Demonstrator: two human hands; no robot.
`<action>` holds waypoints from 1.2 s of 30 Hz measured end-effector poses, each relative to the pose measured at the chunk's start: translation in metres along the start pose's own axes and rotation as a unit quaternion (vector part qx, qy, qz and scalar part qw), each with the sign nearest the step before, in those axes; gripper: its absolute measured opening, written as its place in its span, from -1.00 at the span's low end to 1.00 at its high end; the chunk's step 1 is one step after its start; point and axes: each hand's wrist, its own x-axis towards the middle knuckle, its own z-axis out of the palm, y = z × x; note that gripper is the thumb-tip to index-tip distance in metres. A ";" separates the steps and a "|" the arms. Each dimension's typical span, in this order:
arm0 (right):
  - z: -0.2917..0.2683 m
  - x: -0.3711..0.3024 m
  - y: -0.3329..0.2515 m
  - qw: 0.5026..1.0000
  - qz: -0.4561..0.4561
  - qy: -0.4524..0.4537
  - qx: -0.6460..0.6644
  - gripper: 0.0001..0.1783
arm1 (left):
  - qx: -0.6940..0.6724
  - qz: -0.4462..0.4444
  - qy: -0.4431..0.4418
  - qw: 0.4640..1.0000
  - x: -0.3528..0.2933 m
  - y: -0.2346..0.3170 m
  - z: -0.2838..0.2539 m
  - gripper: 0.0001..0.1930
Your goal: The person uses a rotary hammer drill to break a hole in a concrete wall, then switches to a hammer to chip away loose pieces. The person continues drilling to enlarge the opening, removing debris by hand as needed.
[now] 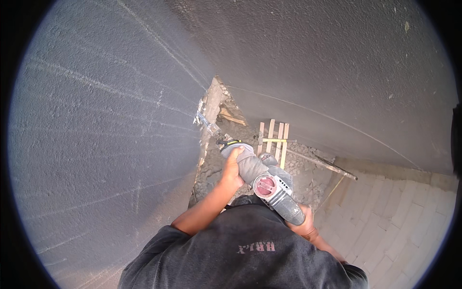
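Note:
A grey rotary hammer [253, 167] with a red round dial on its side slants across the middle of the view. My left hand [232, 169] wraps round the front of its body, thumb on top. At the rear, my right hand [303, 224] grips the handle end; the tool hides part of those fingers. From the dusty chuck a chisel bit [204, 120] reaches forward to the left wall's lower edge, where the surface is chipped. The bit's tip appears to touch the broken edge [198, 117].
Dark plastered walls [115, 111] rise on the left and ahead [313, 53]. Rubble [308, 185] covers the ground. Wooden slats [271, 132] carry a yellow-handled hammer [276, 140]. A long bar [332, 167] lies to the right, near pale paving [390, 221].

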 end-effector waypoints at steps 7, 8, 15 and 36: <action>0.001 -0.002 -0.004 0.998 -0.034 0.038 0.021 -0.69 | 0.019 -0.012 0.015 1.000 -0.015 0.013 0.017 -0.48; 0.001 -0.004 -0.002 0.999 -0.030 0.040 0.018 -0.69 | 0.025 -0.018 0.023 0.999 -0.019 0.014 0.020 -0.48; -0.004 -0.005 0.027 0.999 0.048 0.022 0.012 -0.63 | 0.010 0.006 0.027 1.000 -0.003 0.004 0.012 -0.49; -0.014 0.054 0.020 0.984 0.082 -0.013 -0.160 -0.64 | 0.076 0.086 0.132 0.985 0.030 -0.035 0.025 -0.12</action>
